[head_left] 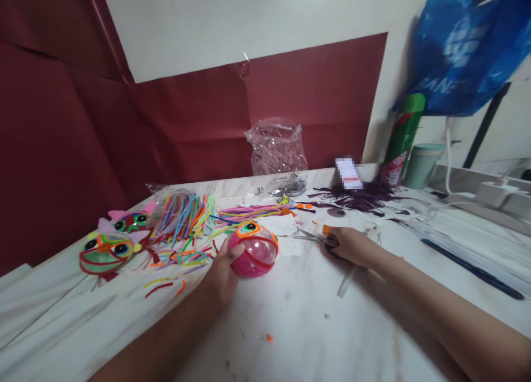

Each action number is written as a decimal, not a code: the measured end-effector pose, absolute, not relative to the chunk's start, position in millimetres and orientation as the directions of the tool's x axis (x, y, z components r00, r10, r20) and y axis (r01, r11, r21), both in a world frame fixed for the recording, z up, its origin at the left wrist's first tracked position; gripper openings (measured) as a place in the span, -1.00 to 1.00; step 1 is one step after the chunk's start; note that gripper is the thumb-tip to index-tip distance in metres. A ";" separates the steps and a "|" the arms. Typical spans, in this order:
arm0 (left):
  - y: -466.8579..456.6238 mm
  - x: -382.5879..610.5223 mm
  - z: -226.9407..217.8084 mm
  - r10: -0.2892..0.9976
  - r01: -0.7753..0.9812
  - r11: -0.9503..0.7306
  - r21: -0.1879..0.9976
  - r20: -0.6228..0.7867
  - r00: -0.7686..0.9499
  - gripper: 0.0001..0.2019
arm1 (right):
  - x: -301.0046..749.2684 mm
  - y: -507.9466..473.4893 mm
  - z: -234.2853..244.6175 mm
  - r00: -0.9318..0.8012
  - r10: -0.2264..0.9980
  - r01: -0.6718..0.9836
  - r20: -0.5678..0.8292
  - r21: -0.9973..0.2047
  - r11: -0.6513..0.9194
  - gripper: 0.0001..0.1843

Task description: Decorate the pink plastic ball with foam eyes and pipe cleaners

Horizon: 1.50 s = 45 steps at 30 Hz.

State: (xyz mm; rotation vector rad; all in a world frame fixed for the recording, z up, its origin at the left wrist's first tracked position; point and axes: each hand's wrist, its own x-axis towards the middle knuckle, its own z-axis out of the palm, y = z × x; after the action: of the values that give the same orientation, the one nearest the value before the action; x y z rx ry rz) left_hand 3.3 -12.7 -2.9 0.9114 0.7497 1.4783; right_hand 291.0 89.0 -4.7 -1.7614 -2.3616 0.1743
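My left hand (pixel 224 268) is closed around the left side of a pink ball-shaped craft figure (pixel 254 254), with its thumb over the front. The ball has a clear part, red edging and one eye ringed in orange and green. Over to the right, my right hand (pixel 344 243) grips a pair of scissors (pixel 311 236) by the dark handles, blades pointing left toward the ball but apart from it. A small orange piece (pixel 327 229) shows by my right fingers. Behind the ball lies a white paper (pixel 286 226).
Two finished-looking ball faces (pixel 103 254) sit at the left, beside a bundle of coloured pipe cleaners (pixel 178 216). A clear plastic bag (pixel 277 149) stands against the wall. Purple strands (pixel 360 199), a phone (pixel 349 173) and a green cup (pixel 423 163) are at the back right.
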 end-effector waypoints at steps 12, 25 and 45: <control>-13.9 -2.7 5.8 0.981 -0.700 -0.073 0.710 0.178 0.077 -0.53 | 288.7 86.9 -4.9 -0.339 0.937 0.886 0.084 -0.306 0.348 -0.92; -14.3 -10.9 8.8 0.994 -0.750 0.054 0.659 0.037 0.103 -0.53 | 286.5 71.0 12.5 -0.386 0.882 0.862 0.272 -0.234 0.449 -0.70; -23.1 16.8 15.9 0.995 -0.657 0.016 0.754 0.052 0.083 -0.50 | 219.8 -6.7 3.0 -0.657 0.507 0.063 0.558 -0.629 0.775 -0.40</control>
State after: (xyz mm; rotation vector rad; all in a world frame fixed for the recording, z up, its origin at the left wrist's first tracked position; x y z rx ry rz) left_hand 16.8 -23.1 15.9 0.7259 0.5955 1.4104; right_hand 219.8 -6.7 3.0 -0.4221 -2.2015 0.7461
